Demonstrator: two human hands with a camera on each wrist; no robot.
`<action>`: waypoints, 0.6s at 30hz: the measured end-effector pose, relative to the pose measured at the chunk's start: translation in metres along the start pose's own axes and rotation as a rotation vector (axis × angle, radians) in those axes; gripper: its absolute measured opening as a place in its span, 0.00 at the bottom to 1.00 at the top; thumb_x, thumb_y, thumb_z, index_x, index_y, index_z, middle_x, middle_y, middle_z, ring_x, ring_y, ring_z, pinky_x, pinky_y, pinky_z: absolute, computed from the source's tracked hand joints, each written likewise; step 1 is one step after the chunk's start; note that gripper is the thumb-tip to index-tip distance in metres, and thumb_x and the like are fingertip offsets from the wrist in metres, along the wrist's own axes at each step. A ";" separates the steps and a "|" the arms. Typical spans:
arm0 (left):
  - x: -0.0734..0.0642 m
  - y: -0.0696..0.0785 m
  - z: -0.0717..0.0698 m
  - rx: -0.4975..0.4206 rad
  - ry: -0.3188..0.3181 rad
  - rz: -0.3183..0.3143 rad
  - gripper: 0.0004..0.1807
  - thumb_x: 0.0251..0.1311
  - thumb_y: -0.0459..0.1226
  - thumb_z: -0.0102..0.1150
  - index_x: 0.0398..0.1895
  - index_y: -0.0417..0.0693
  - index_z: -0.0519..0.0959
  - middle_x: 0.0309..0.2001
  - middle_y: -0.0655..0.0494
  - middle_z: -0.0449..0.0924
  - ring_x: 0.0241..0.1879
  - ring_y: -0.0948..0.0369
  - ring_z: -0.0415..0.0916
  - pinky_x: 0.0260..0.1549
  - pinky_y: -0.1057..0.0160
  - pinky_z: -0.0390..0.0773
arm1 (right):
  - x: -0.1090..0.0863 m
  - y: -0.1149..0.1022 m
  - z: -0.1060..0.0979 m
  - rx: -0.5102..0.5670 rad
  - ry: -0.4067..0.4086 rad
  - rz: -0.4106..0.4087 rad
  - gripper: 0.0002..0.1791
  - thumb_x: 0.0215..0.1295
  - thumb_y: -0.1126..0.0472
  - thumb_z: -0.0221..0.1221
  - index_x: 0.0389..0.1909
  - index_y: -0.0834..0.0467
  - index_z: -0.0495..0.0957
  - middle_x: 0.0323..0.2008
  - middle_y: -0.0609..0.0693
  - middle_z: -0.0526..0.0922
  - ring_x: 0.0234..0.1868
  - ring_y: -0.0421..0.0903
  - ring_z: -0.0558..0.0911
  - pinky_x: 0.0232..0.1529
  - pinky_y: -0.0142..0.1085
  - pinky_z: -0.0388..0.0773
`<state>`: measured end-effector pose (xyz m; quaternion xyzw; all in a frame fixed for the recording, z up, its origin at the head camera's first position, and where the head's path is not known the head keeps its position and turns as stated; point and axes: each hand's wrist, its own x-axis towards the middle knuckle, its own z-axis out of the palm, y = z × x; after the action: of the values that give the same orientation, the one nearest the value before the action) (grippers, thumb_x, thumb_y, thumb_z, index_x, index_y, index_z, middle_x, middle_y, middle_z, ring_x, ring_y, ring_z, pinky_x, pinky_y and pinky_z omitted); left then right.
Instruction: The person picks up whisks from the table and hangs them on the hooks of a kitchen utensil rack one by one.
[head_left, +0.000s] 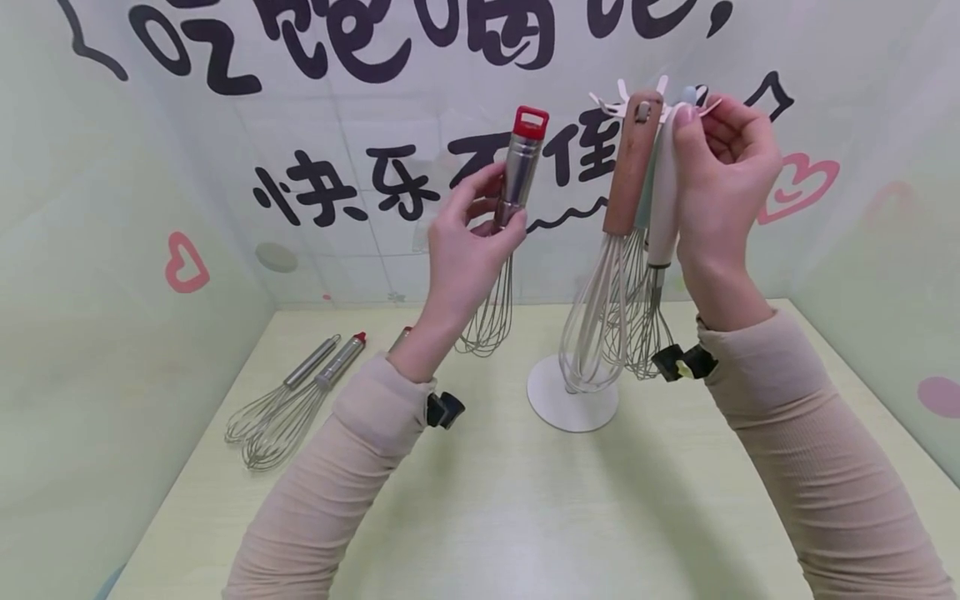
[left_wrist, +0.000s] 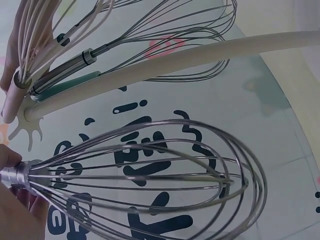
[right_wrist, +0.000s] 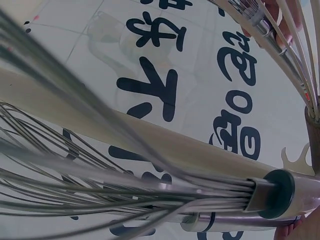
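My left hand (head_left: 467, 246) grips a steel whisk (head_left: 521, 171) with a red hanging loop by its handle. The whisk hangs wires down, left of a white hook rack (head_left: 573, 417). Its wires fill the lower part of the left wrist view. At the rack's top, my right hand (head_left: 726, 171) pinches the upper end of a white-handled whisk (head_left: 663, 200) beside a hook. A brown-handled whisk (head_left: 632, 167) with pale wires hangs at the front of the rack. Between these two, a light-blue-handled whisk (head_left: 646, 187) is partly hidden.
Two steel whisks (head_left: 343, 360) lie side by side at the left of the pale table (head_left: 480, 517). The red tip of another handle (head_left: 406, 332) shows behind my left wrist. A wall sheet (head_left: 337, 267) with black lettering stands close behind the rack.
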<state>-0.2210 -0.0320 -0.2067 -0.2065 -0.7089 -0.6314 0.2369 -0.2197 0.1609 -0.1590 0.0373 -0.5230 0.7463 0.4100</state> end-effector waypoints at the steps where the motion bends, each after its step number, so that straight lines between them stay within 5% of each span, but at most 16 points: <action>1: 0.000 0.001 0.001 -0.003 -0.001 0.003 0.28 0.53 0.28 0.61 0.60 0.43 0.72 0.52 0.45 0.76 0.45 0.56 0.77 0.45 0.64 0.83 | 0.000 0.000 0.000 -0.001 0.001 -0.001 0.09 0.53 0.65 0.62 0.35 0.58 0.75 0.34 0.48 0.77 0.39 0.41 0.76 0.46 0.29 0.73; 18: 0.004 0.005 0.013 -0.072 -0.031 -0.015 0.26 0.54 0.27 0.60 0.58 0.41 0.72 0.53 0.46 0.77 0.46 0.57 0.78 0.44 0.67 0.82 | -0.003 -0.001 0.002 0.005 -0.004 -0.015 0.08 0.54 0.66 0.61 0.35 0.58 0.74 0.34 0.48 0.77 0.38 0.41 0.75 0.45 0.29 0.73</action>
<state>-0.2220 -0.0182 -0.2014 -0.2193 -0.6907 -0.6551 0.2137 -0.2179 0.1577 -0.1588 0.0435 -0.5217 0.7444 0.4145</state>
